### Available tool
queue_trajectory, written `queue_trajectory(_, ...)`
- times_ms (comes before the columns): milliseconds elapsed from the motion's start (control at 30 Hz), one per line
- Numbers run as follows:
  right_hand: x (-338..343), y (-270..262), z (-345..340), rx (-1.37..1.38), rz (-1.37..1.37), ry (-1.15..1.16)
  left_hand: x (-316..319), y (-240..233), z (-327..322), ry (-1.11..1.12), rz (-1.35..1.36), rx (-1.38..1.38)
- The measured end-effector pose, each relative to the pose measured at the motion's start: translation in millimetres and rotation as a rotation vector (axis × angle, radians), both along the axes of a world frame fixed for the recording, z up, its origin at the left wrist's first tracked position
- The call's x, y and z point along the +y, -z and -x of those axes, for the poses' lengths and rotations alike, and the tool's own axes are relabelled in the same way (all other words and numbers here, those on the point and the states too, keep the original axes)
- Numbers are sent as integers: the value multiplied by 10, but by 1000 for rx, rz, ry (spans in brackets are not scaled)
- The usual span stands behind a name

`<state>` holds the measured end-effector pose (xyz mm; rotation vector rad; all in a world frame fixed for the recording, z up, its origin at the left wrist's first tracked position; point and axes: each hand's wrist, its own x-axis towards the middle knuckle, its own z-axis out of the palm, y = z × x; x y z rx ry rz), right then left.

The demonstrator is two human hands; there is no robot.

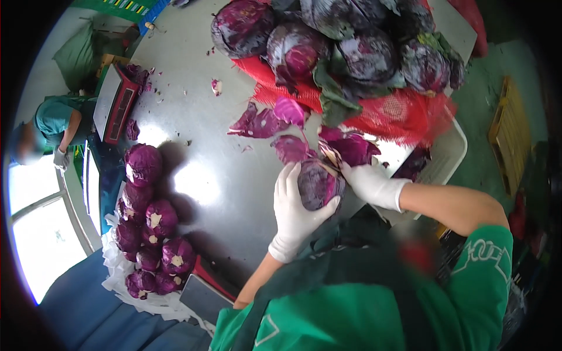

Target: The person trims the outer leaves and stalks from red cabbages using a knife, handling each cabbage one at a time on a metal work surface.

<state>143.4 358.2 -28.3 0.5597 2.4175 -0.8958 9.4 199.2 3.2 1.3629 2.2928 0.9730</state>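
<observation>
A red cabbage [317, 184] lies in the grip of my white-gloved left hand [295, 206], whose thumb and fingers wrap around its near and left sides. At its right side is my right hand [366, 182], also gloved; its fingertips are tucked among the outer leaves at the stem end, and whether they hold a tool is hidden. Loose purple leaves [351, 145] lie just beyond my hands, with a torn leaf [259, 123] farther left. Beyond them, untrimmed cabbages [298, 50] are heaped on a red mesh sack [390, 112].
Several trimmed cabbages [161, 218] sit at the table's left by white paper [115, 263]. A red scale [120, 105] stands at the far left and another [206, 291] nearer me. A pale plastic crate [459, 149] is below right. A person [55, 120] bends at the left, beyond the table [237, 175].
</observation>
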Motion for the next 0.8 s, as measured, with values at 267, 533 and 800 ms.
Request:
queue_trajectory(267,-109,508,18,177,-131,259,-593,233,377,-56,-24,-663)
queue_trajectory(533,181,554,-1244,152,-445,674,-1033,127,301,-34,12,-917)
queue_trajectory(800,-878,-47,-430,414,484,1035,-747,246,54,-135,-186,-1033)
